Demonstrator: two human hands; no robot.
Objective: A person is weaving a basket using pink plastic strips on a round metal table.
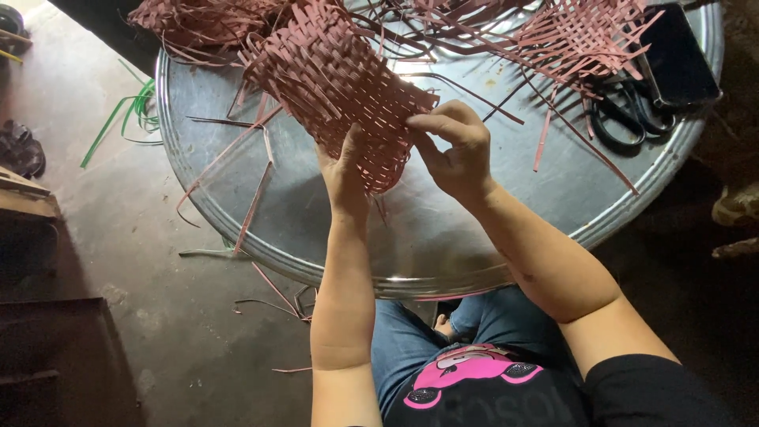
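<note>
You hold a pink woven mat [340,87] tilted above the round metal bench [443,237]; your left hand [345,170] grips its near edge from below, thumb pressed on the weave; your right hand [455,146] pinches a strip at the same edge, fingers curled tight; loose strip ends trail from the mat across the bench; a second woven piece [581,35] lies at the far right, just beside black scissors [628,115] and a dark phone [676,55]; more pink weaving at the far left is cut off by the frame; stray pink strips [253,202] hang over the bench rim; green strips [130,115] lie on the floor [158,316]; the left side is dark, and a sandal [20,146] there is hard to make out.
</note>
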